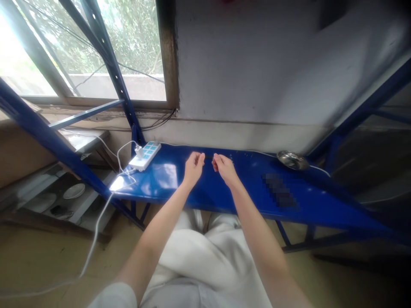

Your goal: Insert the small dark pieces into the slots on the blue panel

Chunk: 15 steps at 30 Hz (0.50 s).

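Over the far half of the blue table, my left hand and my right hand are raised close together, a small gap between them. Both are closed, thumbs pressed against curled fingers. A faint dark strip shows in the gap, but whether it is a held thing or shadow I cannot make out. Whatever the fingertips pinch is too small or hidden to name. Just beyond my right hand, several tiny bits lie scattered on the blue surface.
A white power strip with a plugged-in charger and white cables is at the left. To the right are a shiny metal dish and a pixelated dark object. Blue metal posts frame the table; a wall stands behind.
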Each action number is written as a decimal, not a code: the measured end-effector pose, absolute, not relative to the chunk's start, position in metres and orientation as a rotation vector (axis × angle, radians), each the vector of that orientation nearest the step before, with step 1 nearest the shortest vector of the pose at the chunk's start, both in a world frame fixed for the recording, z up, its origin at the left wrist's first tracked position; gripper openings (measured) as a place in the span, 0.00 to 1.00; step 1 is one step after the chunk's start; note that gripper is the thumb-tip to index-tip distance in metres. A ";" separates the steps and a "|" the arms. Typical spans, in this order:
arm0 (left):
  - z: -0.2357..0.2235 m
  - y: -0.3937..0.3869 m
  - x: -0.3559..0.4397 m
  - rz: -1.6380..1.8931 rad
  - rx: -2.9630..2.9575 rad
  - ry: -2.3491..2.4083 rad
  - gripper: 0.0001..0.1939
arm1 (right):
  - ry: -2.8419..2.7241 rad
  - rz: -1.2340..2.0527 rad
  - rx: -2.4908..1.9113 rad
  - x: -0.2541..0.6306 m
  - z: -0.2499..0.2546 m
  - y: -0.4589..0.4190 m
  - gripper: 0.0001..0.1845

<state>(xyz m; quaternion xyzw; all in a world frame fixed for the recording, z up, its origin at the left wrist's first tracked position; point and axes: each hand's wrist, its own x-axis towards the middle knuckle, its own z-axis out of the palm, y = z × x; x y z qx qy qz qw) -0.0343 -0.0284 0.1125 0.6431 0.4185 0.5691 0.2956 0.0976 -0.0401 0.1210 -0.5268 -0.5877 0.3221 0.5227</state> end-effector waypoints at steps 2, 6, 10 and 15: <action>0.111 -0.027 -0.034 1.486 1.756 1.137 0.17 | -1.431 0.760 -1.279 0.099 0.122 -0.040 0.24; 0.107 -0.023 -0.033 1.442 1.797 1.173 0.19 | -1.466 0.766 -1.310 0.100 0.125 -0.041 0.24; 0.103 -0.018 -0.032 1.387 1.678 1.147 0.21 | -1.481 0.769 -1.343 0.100 0.125 -0.042 0.23; 0.106 -0.012 -0.035 1.191 1.460 1.075 0.21 | -1.511 0.749 -1.387 0.103 0.122 -0.042 0.23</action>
